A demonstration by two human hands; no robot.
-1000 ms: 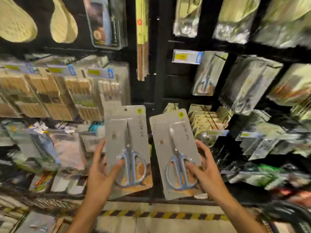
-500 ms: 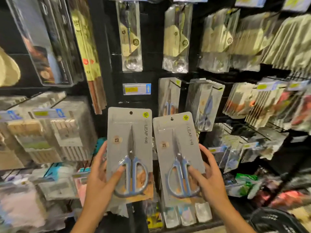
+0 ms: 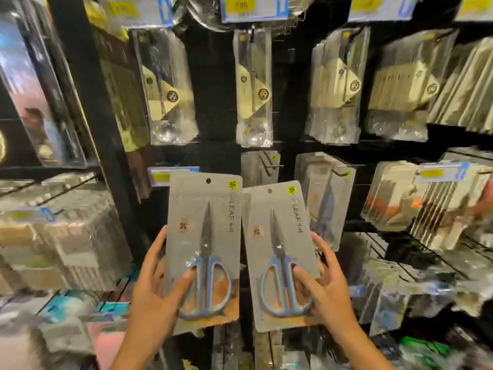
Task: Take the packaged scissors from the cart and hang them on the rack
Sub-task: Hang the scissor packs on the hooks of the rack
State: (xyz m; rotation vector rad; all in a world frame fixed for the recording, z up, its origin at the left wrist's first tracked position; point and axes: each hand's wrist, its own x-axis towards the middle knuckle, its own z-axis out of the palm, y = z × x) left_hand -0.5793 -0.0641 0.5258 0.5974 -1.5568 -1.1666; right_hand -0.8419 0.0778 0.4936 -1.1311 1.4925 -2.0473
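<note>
I hold two grey cards of blue-handled scissors upright in front of the black rack. My left hand [image 3: 157, 287] grips the left scissors pack [image 3: 204, 231] by its lower left edge, thumb across the handles. My right hand [image 3: 324, 284] grips the right scissors pack [image 3: 277, 244] at its lower right, thumb on the handles. Behind them a bare hook [image 3: 272, 164] carries one matching scissors pack [image 3: 256, 169], and a fuller row of scissors packs [image 3: 325, 198] hangs to its right.
Clear-packaged kitchen tools [image 3: 253, 86] hang on the row above. A yellow and blue price tag [image 3: 162, 177] sits left of the hook. A black upright post [image 3: 88, 108] divides the rack. Stacked boxes [image 3: 66, 236] fill the left shelf; mixed packs [image 3: 426, 198] hang at right.
The view has tilted upward along the rack, and both hands have raised the two packs with it, bringing them closer to the hooks holding matching scissors.
</note>
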